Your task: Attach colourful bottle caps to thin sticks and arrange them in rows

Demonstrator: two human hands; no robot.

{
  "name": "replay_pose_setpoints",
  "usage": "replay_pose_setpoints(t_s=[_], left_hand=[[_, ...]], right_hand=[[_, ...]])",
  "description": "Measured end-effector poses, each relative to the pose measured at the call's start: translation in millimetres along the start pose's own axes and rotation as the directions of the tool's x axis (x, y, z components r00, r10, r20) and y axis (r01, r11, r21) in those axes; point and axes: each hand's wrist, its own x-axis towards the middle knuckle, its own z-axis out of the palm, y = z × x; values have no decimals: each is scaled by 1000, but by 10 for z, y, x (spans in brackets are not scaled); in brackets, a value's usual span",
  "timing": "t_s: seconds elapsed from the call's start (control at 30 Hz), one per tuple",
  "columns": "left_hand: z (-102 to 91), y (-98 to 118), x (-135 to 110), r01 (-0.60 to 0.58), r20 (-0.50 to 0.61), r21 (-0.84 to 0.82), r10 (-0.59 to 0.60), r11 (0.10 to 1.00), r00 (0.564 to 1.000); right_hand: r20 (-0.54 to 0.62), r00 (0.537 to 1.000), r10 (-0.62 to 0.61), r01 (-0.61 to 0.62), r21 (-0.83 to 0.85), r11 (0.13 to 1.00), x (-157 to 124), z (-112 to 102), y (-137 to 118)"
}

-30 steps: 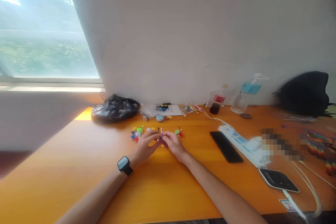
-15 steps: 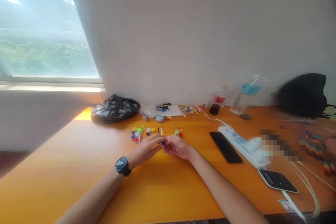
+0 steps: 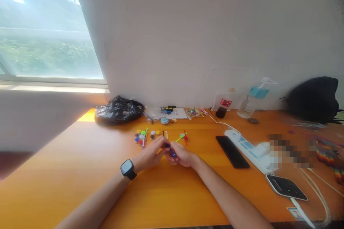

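Note:
Both hands meet above the middle of the wooden table [image 3: 150, 200]. A small blue plastic piece with a thin stem [image 3: 172, 153] sits between their fingers; most of it is hidden. My left hand [image 3: 150, 152], with a black watch on its wrist, pinches it from the left. Fingers of my right hand [image 3: 183, 154] are curled round it from the other side. Just beyond the left hand lie several small coloured round caps [image 3: 140, 142] and thin plastic sticks [image 3: 145, 136]. Past the right hand are a red stick [image 3: 186, 139] and a green stick [image 3: 179, 137] with round pieces.
A black plastic bag [image 3: 119, 111], white paper [image 3: 180, 113] and a bag of coloured sticks [image 3: 195, 112] lie along the wall. To the right are a black phone [image 3: 232, 152], a power strip [image 3: 245, 146], a charging device [image 3: 286, 187] and a water bottle [image 3: 247, 106].
The blue piece has turned from hanging nearly upright to a slant, pointing down and right. Both hands remain together, with the right fingers closed further round it. The view has shifted slightly.

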Motion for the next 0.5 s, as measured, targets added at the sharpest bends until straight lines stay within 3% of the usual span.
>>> replay_pose_setpoints(t_s=[0.13,0.4,0.5], left_hand=[[41,-15,-2,19,-22,-25,-20,999,1000],[265,-29,-23,79,-157,-12,-80,997,984],[323,-23,-23,88,-157,-72,-99,993,983]], right_hand=[[-105,994,41,-33,78,996,37,78,-5],[-279,960,-34,83,167,982,148,168,75],[-313,947,-70,121,147,982,146,187,75]])
